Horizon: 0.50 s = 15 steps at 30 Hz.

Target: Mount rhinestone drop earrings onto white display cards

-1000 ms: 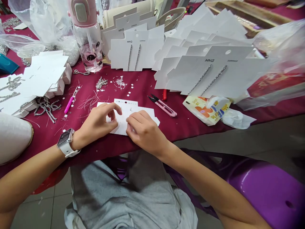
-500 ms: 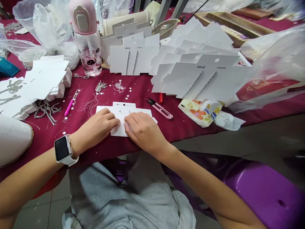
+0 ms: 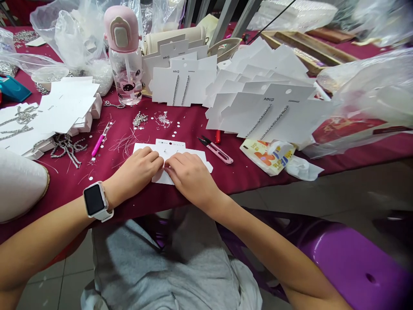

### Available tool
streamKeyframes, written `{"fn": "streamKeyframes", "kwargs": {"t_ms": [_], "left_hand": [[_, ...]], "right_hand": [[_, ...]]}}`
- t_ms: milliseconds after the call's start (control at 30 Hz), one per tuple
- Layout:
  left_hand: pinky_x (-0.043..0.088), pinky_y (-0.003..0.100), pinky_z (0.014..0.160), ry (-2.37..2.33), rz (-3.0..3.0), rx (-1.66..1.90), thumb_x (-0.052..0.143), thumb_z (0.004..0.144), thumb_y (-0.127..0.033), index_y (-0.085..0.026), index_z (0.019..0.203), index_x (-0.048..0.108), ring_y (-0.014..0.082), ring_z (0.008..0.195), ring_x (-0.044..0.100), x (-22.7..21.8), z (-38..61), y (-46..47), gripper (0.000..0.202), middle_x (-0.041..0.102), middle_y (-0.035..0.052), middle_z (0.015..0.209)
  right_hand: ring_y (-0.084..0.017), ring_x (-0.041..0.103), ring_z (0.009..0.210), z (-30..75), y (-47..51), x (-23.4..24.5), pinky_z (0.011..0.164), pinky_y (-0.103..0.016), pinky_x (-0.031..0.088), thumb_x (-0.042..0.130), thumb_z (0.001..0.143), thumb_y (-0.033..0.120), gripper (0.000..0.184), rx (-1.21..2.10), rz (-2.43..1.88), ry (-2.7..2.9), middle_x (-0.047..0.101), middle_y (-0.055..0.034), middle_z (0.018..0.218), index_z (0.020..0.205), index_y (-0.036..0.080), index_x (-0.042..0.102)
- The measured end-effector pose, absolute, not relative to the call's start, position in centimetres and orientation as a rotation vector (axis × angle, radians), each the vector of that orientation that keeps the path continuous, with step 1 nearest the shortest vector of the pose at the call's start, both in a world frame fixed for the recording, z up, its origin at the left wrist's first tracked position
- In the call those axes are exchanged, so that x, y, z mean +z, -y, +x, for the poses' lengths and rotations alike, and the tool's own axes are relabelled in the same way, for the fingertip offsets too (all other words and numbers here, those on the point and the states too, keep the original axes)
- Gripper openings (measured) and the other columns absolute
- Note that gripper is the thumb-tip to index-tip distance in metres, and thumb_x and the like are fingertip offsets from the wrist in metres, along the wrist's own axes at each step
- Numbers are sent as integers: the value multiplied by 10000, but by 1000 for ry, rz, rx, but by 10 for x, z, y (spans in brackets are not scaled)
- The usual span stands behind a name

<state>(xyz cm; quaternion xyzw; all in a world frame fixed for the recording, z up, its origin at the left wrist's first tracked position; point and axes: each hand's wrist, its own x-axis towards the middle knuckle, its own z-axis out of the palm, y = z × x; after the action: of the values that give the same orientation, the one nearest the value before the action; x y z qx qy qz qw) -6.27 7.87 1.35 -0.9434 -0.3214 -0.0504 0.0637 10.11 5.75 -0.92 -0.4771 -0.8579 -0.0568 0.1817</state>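
A white earring card (image 3: 162, 177) lies face down on the dark red tablecloth (image 3: 129, 207), its small print along the top tab. Two tiny posts poke up through its upper part. Over the card, my left hand (image 3: 140, 168) has its fingers curled, with thumb and forefinger pinched close together. My right hand (image 3: 195, 174) meets it from the other side, fingertips closed near the card's middle. Whatever sits between the fingertips is too small to make out. Pink thread snips (image 3: 219, 153) rest right of the card, and a pink seam ripper (image 3: 98, 145) lies to the left.
Behind stand finished cards with silver chain earrings (image 3: 274, 110) and a pink-lidded bottle (image 3: 125, 64). Small metal pieces (image 3: 140, 120) and clear bits (image 3: 163, 119) lie in piles. Stacked cards (image 3: 67, 105) and chains (image 3: 67, 148) are left, a tissue pack (image 3: 266, 157) right.
Both hands have drawn closer, and their fingertips now meet over the card. The view has shifted slightly; the card stays on the cloth.
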Motion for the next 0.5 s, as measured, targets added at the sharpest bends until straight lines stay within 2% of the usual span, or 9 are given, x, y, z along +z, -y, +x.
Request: {"fn": "streamKeyframes", "kwargs": {"t_ms": [267,500], "left_hand": [[344,300,636,778,-2748,-94,450,826,-116,-131,742,542,180,689,471,16,-65,-81,126,551,54,744],[358,276,645,898,-2910,-89,435,849,-186,-132,686,550,141,630,459,13,-65,-88,207,542,32,681]], "right_hand": [[-175,481,727,103,-64,-10,663,-288,358,436,842,169,160,-71,-1247,2425,587,-58,760,754,135,565],[-168,483,724,106,-65,-15,675,-281,381,441,833,152,148,45,-1123,2393,589,-60,751,754,129,564]]}}
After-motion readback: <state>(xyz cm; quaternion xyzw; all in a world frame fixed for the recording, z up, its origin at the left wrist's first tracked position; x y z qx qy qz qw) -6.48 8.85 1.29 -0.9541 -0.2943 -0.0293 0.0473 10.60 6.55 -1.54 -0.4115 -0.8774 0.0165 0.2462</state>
